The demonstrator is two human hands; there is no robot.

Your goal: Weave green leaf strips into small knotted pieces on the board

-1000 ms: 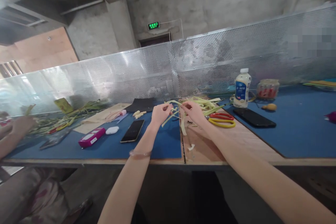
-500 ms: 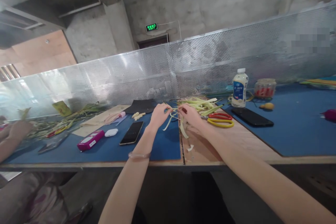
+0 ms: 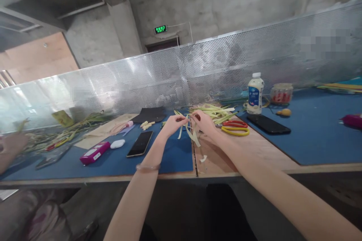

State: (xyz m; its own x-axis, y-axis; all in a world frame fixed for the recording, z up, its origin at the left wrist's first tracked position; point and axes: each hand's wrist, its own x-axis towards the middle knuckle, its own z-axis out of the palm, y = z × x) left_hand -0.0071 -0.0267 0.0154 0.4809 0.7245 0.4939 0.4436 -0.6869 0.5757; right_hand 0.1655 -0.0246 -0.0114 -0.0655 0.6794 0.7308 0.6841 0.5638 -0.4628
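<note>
Pale green plant strips (image 3: 194,136) hang between my hands, their loose ends dangling over the seam in the tabletop. My left hand (image 3: 174,125) pinches them from the left, thumb against fingers. From the right, my right hand (image 3: 202,119) pinches the same strips, its fingertips close to the left ones. How the strips cross between the fingertips is too small to make out. Behind my right hand lies a pile of similar green strips (image 3: 216,112). Scissors with one red and one yellow handle (image 3: 235,131) rest beside my right wrist.
Left on the blue mat (image 3: 175,162) lie a phone (image 3: 140,144), a white case (image 3: 117,144) and a magenta box (image 3: 95,153). Rightward are a bottle (image 3: 255,96), a black phone (image 3: 268,124) and a jar (image 3: 281,94). A co-worker's hand (image 3: 13,147) is at far left. A perforated metal screen (image 3: 135,79) stands behind.
My hands stay close together with the strips. The strips' ends have shifted and now hang more bunched below the fingers. The view has moved slightly, and the co-worker's hand sits farther left.
</note>
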